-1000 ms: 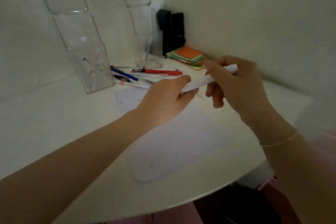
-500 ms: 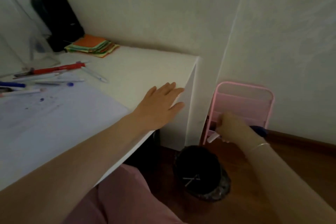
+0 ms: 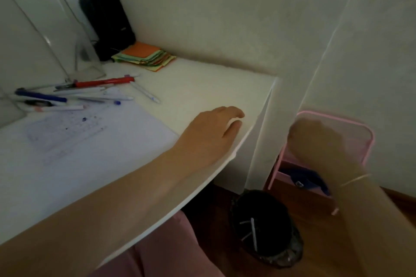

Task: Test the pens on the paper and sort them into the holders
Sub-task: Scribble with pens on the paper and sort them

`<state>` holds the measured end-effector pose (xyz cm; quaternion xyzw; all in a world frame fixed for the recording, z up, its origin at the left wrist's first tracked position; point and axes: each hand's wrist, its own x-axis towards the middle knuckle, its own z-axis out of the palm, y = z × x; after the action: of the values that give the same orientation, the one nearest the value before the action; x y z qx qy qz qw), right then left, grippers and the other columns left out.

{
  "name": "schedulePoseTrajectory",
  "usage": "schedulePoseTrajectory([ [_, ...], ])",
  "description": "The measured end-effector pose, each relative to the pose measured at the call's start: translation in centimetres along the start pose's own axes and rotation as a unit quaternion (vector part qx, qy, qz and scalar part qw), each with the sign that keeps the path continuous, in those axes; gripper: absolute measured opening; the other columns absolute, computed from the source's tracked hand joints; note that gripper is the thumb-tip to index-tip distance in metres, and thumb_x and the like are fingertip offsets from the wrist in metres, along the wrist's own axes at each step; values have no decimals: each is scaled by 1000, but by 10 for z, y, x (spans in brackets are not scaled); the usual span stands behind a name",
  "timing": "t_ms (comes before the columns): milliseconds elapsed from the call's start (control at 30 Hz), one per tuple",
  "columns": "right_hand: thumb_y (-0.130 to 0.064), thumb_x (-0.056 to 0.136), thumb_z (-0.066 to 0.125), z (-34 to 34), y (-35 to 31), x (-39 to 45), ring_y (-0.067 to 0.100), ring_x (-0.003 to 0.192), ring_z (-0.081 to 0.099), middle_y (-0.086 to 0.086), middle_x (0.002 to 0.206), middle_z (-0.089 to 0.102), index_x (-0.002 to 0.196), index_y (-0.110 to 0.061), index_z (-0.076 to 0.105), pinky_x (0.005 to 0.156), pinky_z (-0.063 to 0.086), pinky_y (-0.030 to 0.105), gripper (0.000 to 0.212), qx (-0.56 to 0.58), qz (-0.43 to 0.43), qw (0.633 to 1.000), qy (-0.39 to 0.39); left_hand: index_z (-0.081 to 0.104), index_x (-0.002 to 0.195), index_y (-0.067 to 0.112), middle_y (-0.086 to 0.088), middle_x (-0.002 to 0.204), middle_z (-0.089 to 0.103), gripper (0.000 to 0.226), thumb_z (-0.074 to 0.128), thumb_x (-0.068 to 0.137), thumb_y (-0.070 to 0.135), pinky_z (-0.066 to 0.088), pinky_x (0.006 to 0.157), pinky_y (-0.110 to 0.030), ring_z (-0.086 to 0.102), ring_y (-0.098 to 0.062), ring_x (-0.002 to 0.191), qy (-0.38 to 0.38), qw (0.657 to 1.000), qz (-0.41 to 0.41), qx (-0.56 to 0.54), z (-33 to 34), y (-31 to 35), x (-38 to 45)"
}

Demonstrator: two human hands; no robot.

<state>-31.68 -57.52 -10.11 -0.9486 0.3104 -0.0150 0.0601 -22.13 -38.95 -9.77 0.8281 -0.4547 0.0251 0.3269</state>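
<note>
Scanning from the left: clear acrylic holders (image 3: pixel 45 36) stand against the back wall, out of the writing area but within reach for sorting. At least two can be made out; edges too faint for a firm count.

Just in front of them lies the untested batch of pens (image 3: pixel 74 94), loose on the desk (image 3: pixel 202 87). One red pen (image 3: pixel 105 81) and one dark blue pen (image 3: pixel 40 96) stand out; the several pale ones overlap, so no exact count. They touch the far edge of the single sheet of paper (image 3: pixel 85 139), which carries faint scribbles and blue dots, likely placed close so each pen can be tried without reaching.

Behind, one black case (image 3: pixel 108 24) and one stack of coloured notes (image 3: pixel 144 55) sit in the corner, apart from the work.

Left hand (image 3: pixel 213 128): palm down on the desk near its right edge, fingers relaxed and slightly spread, holding nothing. Probably bracing the lean to the right.

Off the desk, on the floor: one black bin (image 3: pixel 265 229) with a white pen (image 3: pixel 254 234) inside, probably a reject.

Right hand (image 3: pixel 315 139): raised in front of one pink rack (image 3: pixel 360 128), blurred and seen from the back; cannot tell if the fingers grip anything.
</note>
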Motion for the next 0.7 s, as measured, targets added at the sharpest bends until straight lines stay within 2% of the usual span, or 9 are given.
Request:
schedulePoseTrajectory([
  [100, -20, 89, 49, -69, -46, -2, 35, 84, 66, 12, 92, 67, 97, -17, 67, 82, 54, 45, 20, 98, -60, 985, 128, 59, 112, 26, 10, 112, 61, 22, 48, 94, 22, 49, 87, -34, 61, -12, 96, 48, 999, -8, 24, -36, -16, -12],
  [200, -21, 85, 51, -90, -112, 5, 32, 81, 65, 11, 93, 67, 92, -24, 68, 83, 54, 43, 19, 192, -168, 954, 159, 62, 104, 25, 10, 99, 57, 18, 50, 91, 19, 50, 77, -27, 55, 0, 82, 66, 992, -52, 93, -73, -48, -28],
  [267, -13, 83, 52, -78, -160, 15, 26, 80, 61, 7, 95, 65, 89, -27, 67, 85, 52, 38, 21, 218, -232, 939, 132, 63, 101, 24, 10, 90, 51, 16, 52, 90, 20, 47, 69, -21, 50, 0, 69, 71, 982, -103, 140, -97, -71, -43],
  [367, -12, 84, 53, -45, -231, 32, 22, 100, 58, 4, 114, 60, 102, -26, 63, 94, 45, 35, 25, 183, -318, 929, 37, 61, 101, 26, 15, 73, 45, 15, 51, 91, 26, 41, 60, -20, 46, -3, 60, 69, 961, -183, 197, -127, -100, -72],
  [500, -14, 90, 54, -12, -307, 41, 25, 113, 53, 8, 128, 53, 121, -18, 56, 98, 43, 34, 31, 125, -382, 915, -38, 58, 102, 33, 12, 64, 47, 15, 48, 91, 36, 42, 64, -22, 49, -7, 62, 74, 933, -260, 238, -151, -129, -107],
  [600, -12, 91, 52, 0, -346, 42, 28, 111, 56, 12, 125, 55, 121, -13, 56, 94, 47, 34, 31, 77, -403, 911, -41, 56, 103, 34, 11, 67, 50, 17, 47, 90, 38, 41, 65, -22, 57, -10, 72, 76, 927, -280, 239, -158, -143, -126],
  [700, -14, 90, 53, 8, -369, 46, 27, 103, 59, 11, 116, 60, 113, -13, 59, 86, 50, 35, 24, 27, -411, 911, -4, 55, 106, 31, 8, 72, 60, 19, 43, 93, 38, 45, 64, -24, 57, -10, 68, 87, 936, -249, 232, -156, -148, -133],
])
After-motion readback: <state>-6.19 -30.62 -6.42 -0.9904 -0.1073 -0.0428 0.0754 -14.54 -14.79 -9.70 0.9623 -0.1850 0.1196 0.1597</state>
